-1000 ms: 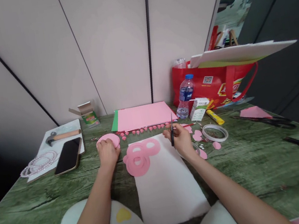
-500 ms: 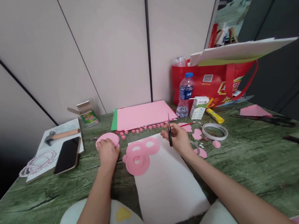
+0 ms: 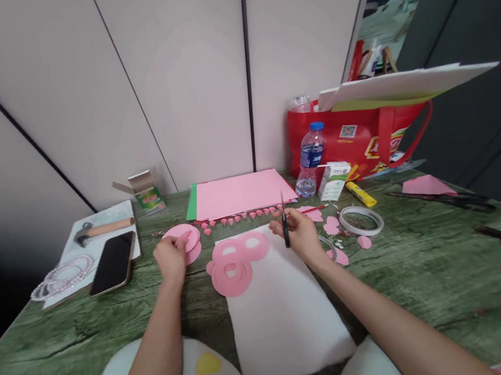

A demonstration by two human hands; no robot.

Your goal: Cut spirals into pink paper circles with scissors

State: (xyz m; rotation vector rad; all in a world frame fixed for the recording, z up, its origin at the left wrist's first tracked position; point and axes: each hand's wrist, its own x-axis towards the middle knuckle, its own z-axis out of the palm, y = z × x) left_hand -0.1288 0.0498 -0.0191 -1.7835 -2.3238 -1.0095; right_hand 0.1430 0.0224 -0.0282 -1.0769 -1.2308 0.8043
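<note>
My left hand (image 3: 170, 256) lies at the left edge of several overlapping pink paper circles (image 3: 192, 249), its fingers closed at the rim of the upper one. My right hand (image 3: 300, 229) grips a pair of dark-handled scissors (image 3: 285, 223), blades pointing away from me. Both hands are apart. Between them is a white sheet of paper (image 3: 283, 317), with pink paper cutouts (image 3: 231, 271) with holes in them overlapping its upper left corner. Beyond the sheet runs a row of small pink paper pieces (image 3: 236, 218).
Pink sheets (image 3: 242, 194) lie at the back. To the right are a water bottle (image 3: 309, 164), a small carton (image 3: 334, 180), a glue stick (image 3: 361, 193), tape rolls (image 3: 362, 221) and a red bag (image 3: 339, 139). On the left lie a phone (image 3: 113, 262), a hammer (image 3: 107, 227) and beads (image 3: 63, 277).
My left hand has shifted left from on top of the pink circles to their left edge. The circles now lie fanned apart. My right hand with the scissors stays about where it was.
</note>
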